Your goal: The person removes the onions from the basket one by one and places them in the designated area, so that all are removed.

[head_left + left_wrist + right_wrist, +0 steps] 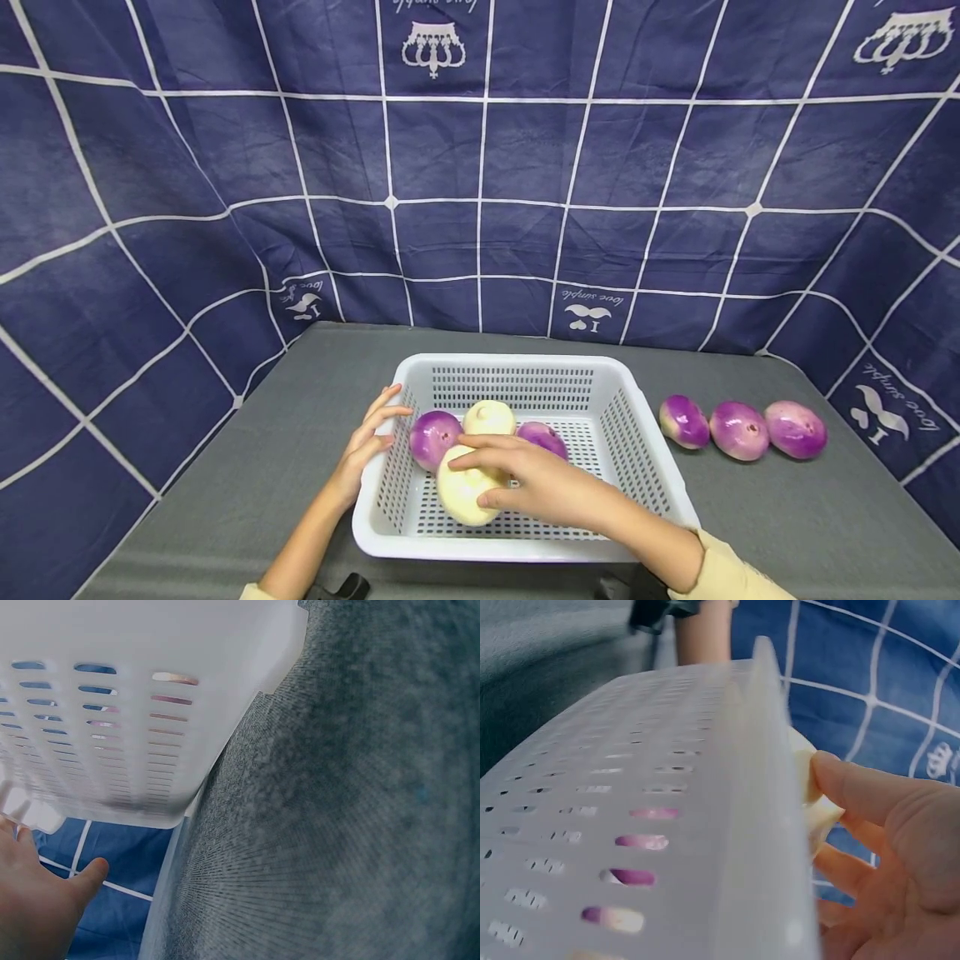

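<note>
At lower centre, the right grip (521, 477), partly spread, holds a pale vegetable (461, 500) inside the white basket (487, 548); the left grip (365, 447), fingers extended, touches its rim (367, 493). Probable step: placing; the next move likely calls for gentle release.

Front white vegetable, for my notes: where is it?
In the head view, the front white vegetable shows left of centre within the basket, gripped by the right hand.

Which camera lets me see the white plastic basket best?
The head view. It looks down on the white plastic basket, showing its inside and most of its rim. The left wrist view shows only part of its slotted outside, up close. The right wrist view shows a slotted outside too, with a blurry rim edge.
</note>
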Demonstrator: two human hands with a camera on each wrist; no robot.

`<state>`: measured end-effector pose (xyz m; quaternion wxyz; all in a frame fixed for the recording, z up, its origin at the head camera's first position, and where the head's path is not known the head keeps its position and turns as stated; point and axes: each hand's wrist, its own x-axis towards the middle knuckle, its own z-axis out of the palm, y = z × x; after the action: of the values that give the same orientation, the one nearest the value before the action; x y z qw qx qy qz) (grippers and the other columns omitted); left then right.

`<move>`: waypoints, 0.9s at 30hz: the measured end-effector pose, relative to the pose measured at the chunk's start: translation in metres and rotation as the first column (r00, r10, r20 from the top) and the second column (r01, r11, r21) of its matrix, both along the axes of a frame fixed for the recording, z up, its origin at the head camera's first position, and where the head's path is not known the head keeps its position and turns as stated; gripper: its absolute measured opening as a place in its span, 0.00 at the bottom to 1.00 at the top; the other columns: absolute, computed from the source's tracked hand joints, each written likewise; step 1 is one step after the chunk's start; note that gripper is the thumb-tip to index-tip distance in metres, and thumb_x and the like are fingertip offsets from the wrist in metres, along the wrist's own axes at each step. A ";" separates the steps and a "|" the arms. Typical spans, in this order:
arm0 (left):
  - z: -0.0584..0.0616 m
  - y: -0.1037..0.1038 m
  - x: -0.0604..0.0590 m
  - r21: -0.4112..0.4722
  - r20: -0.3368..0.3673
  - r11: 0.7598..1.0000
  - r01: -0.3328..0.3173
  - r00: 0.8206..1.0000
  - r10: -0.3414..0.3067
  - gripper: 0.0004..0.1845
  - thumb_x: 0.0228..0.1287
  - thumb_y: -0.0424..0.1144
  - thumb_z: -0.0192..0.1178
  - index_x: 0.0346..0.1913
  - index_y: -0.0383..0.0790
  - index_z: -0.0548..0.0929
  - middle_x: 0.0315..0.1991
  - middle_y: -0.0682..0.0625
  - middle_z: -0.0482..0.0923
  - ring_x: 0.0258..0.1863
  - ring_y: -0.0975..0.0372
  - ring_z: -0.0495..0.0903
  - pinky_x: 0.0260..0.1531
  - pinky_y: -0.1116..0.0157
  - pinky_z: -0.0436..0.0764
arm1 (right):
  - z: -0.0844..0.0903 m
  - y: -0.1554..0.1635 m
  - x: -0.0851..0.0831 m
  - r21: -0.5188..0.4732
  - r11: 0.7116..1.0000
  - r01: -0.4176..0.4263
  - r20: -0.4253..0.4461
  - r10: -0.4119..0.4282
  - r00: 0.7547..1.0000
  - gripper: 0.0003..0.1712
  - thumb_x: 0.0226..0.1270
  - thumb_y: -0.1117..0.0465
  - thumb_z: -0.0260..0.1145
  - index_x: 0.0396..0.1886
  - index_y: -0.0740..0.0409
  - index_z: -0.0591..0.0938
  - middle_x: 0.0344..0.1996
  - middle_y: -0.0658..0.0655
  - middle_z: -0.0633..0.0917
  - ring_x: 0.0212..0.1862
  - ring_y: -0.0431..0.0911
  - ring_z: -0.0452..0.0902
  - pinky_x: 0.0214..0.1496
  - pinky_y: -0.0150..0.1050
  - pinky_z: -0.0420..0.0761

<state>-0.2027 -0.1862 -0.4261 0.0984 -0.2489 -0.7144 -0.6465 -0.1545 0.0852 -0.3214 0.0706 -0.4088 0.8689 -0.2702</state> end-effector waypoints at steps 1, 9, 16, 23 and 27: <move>0.000 0.000 0.000 0.000 0.000 1.000 0.000 1.000 0.000 0.22 0.53 0.30 0.43 0.51 0.21 0.68 0.70 0.42 0.47 0.71 0.67 0.33 0.60 0.37 0.28 | 0.000 0.003 0.001 -0.016 1.000 0.006 0.011 -0.006 1.000 0.26 0.56 0.58 0.63 0.57 0.43 0.74 0.65 0.49 0.67 0.67 0.46 0.60 0.64 0.48 0.65; 0.000 0.000 0.000 0.004 -0.011 1.000 0.004 1.000 -0.004 0.21 0.53 0.29 0.42 0.51 0.22 0.69 0.70 0.42 0.47 0.71 0.61 0.31 0.60 0.38 0.27 | 0.002 0.031 0.008 -0.202 0.970 0.138 0.053 -0.130 0.990 0.24 0.57 0.52 0.63 0.55 0.42 0.74 0.64 0.51 0.68 0.61 0.49 0.67 0.52 0.38 0.76; 0.002 0.000 -0.002 0.017 -0.021 1.000 0.000 1.000 0.000 0.20 0.52 0.29 0.42 0.50 0.25 0.71 0.69 0.40 0.47 0.71 0.58 0.31 0.60 0.39 0.26 | -0.004 0.055 0.013 -0.347 0.905 0.247 0.048 -0.246 0.968 0.24 0.57 0.53 0.63 0.55 0.44 0.74 0.66 0.55 0.66 0.64 0.54 0.64 0.49 0.42 0.79; 0.001 0.000 -0.001 0.021 -0.009 1.000 0.008 1.000 -0.008 0.21 0.53 0.29 0.42 0.50 0.24 0.70 0.70 0.41 0.47 0.71 0.65 0.33 0.60 0.39 0.25 | -0.010 0.077 0.023 -0.418 0.847 0.329 -0.106 -0.405 0.908 0.27 0.56 0.60 0.65 0.57 0.44 0.73 0.64 0.52 0.68 0.62 0.27 0.60 0.44 0.35 0.80; 0.001 0.001 0.000 0.025 0.000 1.000 0.004 1.000 -0.004 0.21 0.53 0.29 0.42 0.50 0.24 0.70 0.70 0.41 0.47 0.71 0.67 0.34 0.60 0.40 0.25 | -0.012 0.087 0.028 -0.478 0.806 0.350 -0.205 -0.490 0.848 0.31 0.51 0.67 0.67 0.57 0.48 0.73 0.63 0.48 0.69 0.60 0.21 0.59 0.44 0.23 0.76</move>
<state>-0.2025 -0.1854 -0.4255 0.1002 -0.2493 -0.7058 -0.6555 -0.1263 0.1722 -0.3339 -0.2232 -0.2469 0.8580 -0.3912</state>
